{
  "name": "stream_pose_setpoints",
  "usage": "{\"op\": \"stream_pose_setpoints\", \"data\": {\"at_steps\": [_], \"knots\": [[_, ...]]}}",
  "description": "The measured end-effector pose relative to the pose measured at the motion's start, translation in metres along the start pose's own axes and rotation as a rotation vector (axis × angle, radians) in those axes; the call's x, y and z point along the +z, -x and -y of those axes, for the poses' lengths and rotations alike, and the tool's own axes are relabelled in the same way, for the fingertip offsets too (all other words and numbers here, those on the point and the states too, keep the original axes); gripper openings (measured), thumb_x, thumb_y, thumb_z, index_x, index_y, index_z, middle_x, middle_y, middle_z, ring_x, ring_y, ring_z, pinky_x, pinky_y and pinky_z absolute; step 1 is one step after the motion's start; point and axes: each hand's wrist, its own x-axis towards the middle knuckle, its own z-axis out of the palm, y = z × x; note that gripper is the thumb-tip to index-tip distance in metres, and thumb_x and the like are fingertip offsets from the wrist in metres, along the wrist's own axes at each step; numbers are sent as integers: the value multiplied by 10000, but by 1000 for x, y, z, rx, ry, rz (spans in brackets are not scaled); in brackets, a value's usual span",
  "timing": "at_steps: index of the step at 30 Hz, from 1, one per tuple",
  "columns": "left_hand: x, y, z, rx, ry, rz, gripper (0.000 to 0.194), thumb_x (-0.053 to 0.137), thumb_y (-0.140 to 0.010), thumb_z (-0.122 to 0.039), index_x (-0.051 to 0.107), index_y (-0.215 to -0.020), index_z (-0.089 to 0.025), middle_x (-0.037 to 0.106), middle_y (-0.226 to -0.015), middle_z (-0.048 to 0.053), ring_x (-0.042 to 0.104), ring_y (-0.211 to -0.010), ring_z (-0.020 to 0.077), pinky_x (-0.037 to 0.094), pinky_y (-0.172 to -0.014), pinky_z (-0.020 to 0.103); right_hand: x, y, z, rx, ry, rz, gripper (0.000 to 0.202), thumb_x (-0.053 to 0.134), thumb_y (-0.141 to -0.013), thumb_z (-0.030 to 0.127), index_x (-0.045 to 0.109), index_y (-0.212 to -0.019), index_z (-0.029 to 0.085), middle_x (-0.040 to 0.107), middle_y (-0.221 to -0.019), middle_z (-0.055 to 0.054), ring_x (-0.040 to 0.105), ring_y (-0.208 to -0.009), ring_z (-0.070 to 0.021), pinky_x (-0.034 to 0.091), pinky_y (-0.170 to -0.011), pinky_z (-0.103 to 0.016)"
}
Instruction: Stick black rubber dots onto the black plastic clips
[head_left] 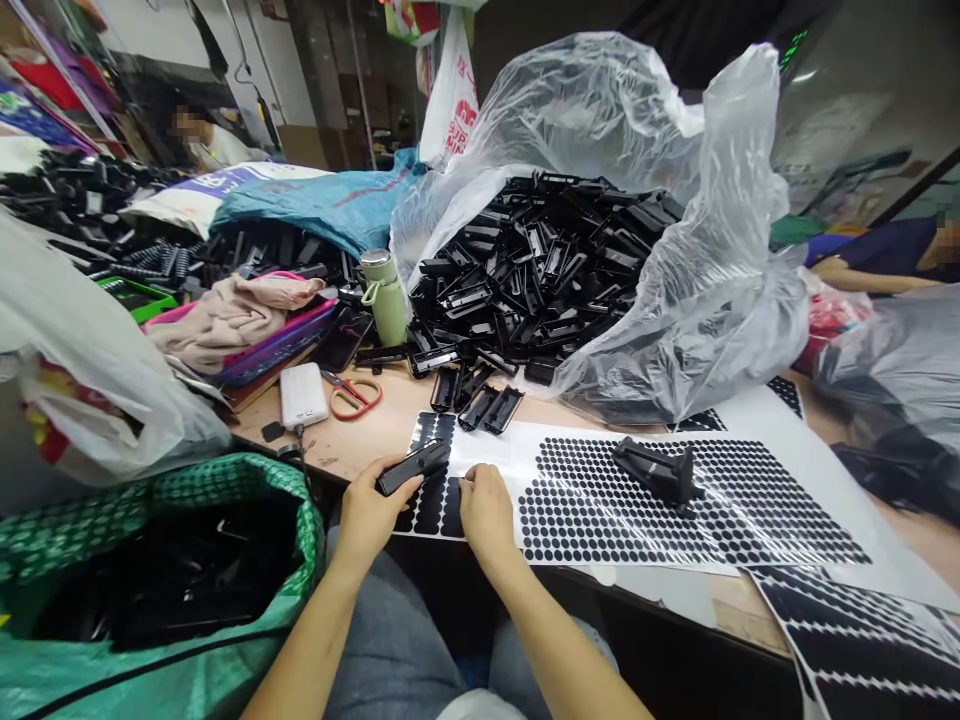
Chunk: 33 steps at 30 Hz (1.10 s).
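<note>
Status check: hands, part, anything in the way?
Left hand: gripping black part over black-patch sheet. Right hand: fingertips at sheet's right side, pinch unclear. Black bracket on dotted sheet, right of both hands.

The place looks like a small assembly workshop, with long black plastic parts (547, 275) heaped in a clear plastic bag (727, 300), a white sheet of round black dots (577, 500) on the worktable (337, 445), and co-workers at far left (229, 145) and right.

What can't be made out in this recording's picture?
All in the head view:
Anything in the right hand: its own grip hides it.
Underside of the part in the left hand: turned from the camera.
Depths of the green sack: lost in shadow.
White bag: cut off by the left edge.
</note>
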Motion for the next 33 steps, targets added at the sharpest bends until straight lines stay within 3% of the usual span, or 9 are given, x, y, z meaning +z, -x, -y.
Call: {"op": "stream_pose_setpoints", "data": {"at_steps": [5, 8, 23, 33], "knots": [[0, 1, 0, -2, 9, -3, 449, 671, -644, -371, 614, -1032, -152, 667, -771, 42, 633, -588, 169, 548, -543, 286, -4, 3, 0, 59, 130, -41, 204, 461, -820, 282, 546, -917, 123, 551, -945, -170, 506, -919, -309, 381, -737, -405], [1, 1, 1, 10, 1, -13, 451, 669, -646, -374, 614, -1036, -155, 671, -793, 43, 632, -576, 162, 547, -550, 284, -1, 5, 4, 81, 149, 29, 180, 436, -832, 249, 559, -879, 126, 557, -938, -174, 520, -898, -308, 376, -724, -412], [3, 5, -1, 28, 2, -18, 446, 670, -646, -365, 618, -1033, -150, 671, -832, 50, 628, -583, 152, 549, -556, 284, 4, 6, 9, 120, 144, 3, 197, 467, -816, 238, 549, -943, 112, 560, -980, -184, 517, -962, -326, 367, -754, -429], [3, 3, 3, 0, 84, -23, 451, 701, -608, -348, 626, -1006, -149, 675, -730, 36, 638, -579, 167, 541, -539, 277, 5, 6, 5, 10, -129, -24, 172, 387, -823, 199, 555, -793, 181, 587, -838, -120, 556, -817, -254, 385, -717, -369]]}}
